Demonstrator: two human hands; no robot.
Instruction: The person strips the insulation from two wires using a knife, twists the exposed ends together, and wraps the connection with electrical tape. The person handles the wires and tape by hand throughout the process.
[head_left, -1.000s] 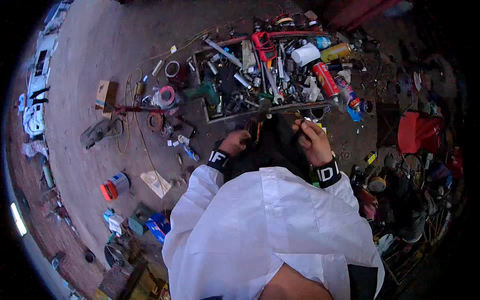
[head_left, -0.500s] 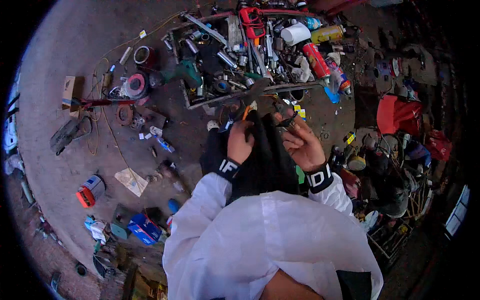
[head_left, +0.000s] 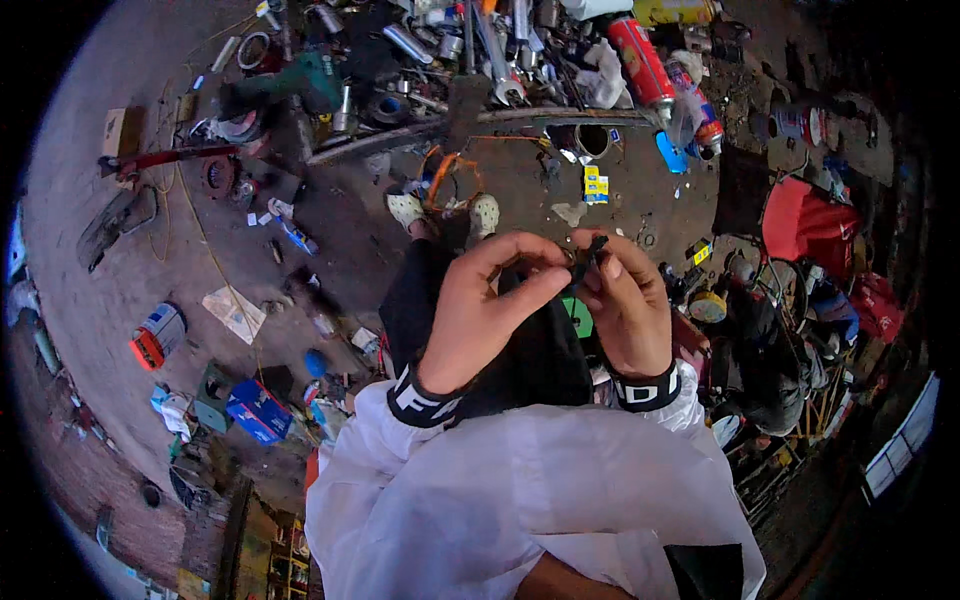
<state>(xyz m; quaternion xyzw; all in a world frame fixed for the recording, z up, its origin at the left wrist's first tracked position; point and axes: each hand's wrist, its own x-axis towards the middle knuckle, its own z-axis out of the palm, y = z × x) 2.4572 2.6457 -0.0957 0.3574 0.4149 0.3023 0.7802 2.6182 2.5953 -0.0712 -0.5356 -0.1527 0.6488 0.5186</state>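
Note:
Over my lap, my left hand (head_left: 490, 305) and my right hand (head_left: 632, 315) meet at the fingertips. Between them is a small black part (head_left: 592, 255), whose kind I cannot make out. My right thumb and fingers pinch its upper end. On its left side, my left thumb and forefinger close on it, and the fingers hide much of it. Beyond the hands, an orange looped thing (head_left: 450, 178) lies on the floor by my light clogs (head_left: 483, 214). A green piece (head_left: 577, 317) shows below the fingers, beside my dark trousers.
A framed heap of sockets and wrenches (head_left: 497, 60) lies ahead, with a red spray can (head_left: 640, 62) at its right. A yellow and white box (head_left: 595, 185) is on the floor before it. Red cloth (head_left: 805, 225) lies right; a blue box (head_left: 262, 412) stands left.
My left hand has moved toward the right hand and now joins it on the black part. The orange item that was by my left fingers now shows on the floor. The view has tipped nearer.

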